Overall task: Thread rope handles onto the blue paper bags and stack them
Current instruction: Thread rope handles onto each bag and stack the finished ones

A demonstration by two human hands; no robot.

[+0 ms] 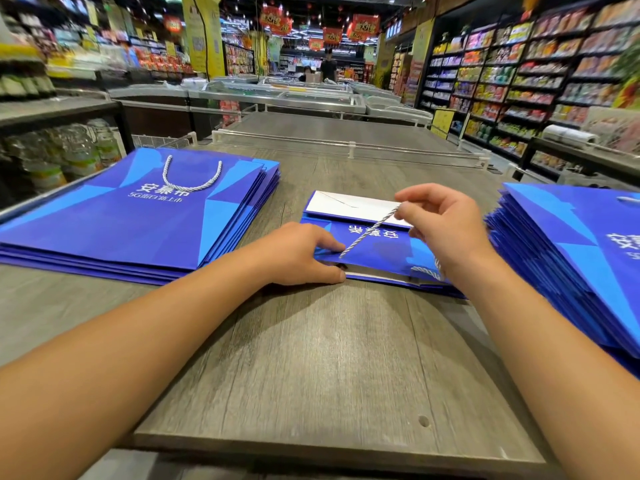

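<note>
A flat blue paper bag (377, 251) lies in the middle of the grey table (311, 358), its white bottom flap turned away from me. My left hand (298, 254) holds the bag's near left edge, thumb under and fingers on top. My right hand (440, 220) pinches a white-blue twisted rope (367, 233) and holds it taut; the rope runs slanting down to a hole near the bag's top edge. Another loop of rope (427, 271) lies at the bag's near right corner.
A stack of blue bags (138, 220) with a rope handle on top lies at the left. A second stack of blue bags (571, 258) sits at the right. Beyond the table are freezer chests (277, 95) and store shelves; people stand far off.
</note>
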